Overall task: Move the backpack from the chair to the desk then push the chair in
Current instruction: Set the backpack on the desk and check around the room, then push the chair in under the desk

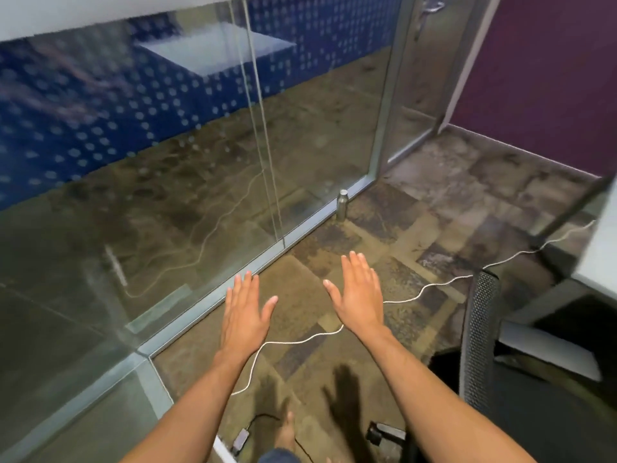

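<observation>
My left hand [245,310] and my right hand [359,292] are stretched out flat above the carpet, palms down, fingers apart, holding nothing. A black office chair with a mesh back [480,339] stands at the right edge, well to the right of my right hand. A dark mass lies on its seat [521,396]; I cannot tell whether it is the backpack. A corner of the white desk [601,248] shows at the far right, beyond the chair.
A glass partition with a metal floor rail [267,259] runs diagonally on the left. A metal bottle [342,205] stands by the rail. A white cable [430,285] snakes across the carpet under my hands. A chair base wheel [384,436] is near my foot.
</observation>
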Motion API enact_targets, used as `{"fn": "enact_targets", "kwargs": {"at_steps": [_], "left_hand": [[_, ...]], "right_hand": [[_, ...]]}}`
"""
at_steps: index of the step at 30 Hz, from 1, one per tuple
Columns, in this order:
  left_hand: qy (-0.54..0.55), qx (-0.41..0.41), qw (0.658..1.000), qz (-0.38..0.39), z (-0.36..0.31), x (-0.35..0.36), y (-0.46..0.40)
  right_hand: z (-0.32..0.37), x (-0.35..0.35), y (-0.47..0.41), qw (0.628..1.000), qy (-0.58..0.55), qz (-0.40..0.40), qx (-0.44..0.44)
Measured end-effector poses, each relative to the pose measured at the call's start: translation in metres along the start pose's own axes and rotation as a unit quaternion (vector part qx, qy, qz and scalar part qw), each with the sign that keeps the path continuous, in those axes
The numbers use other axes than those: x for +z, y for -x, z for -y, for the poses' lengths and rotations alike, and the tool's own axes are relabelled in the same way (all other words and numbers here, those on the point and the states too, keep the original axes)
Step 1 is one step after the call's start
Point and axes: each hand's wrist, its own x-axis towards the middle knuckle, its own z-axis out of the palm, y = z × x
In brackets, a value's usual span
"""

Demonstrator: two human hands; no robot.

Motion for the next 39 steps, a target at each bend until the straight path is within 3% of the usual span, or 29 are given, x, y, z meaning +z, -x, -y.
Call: {"fn": "enact_targets", "kwargs": {"at_steps": [7,16,27,39], "left_hand": [[0.016,0.14,0.989,0.044,-0.031,0.008,-0.073],[0.052,0.318,0.94,0.115,-0.118,0.041,-0.106],[0.111,0.512,0.833,0.178,-0.246,0.092,-0.106],[0.132,0.68,0.674,0.256,-0.363,0.129,-0.068]], "right_hand": [[-0.018,-0.025,-0.017,0.991,0.023,-0.059,0.121],[-0.059,-0.074,0.007,0.957,0.067,-0.14,0.244],[-0.136,-0.117,0.068,0.892,0.07,-0.217,0.391],[-0.149,-0.128,0.182,0.757,0.091,-0.257,0.594]]}}
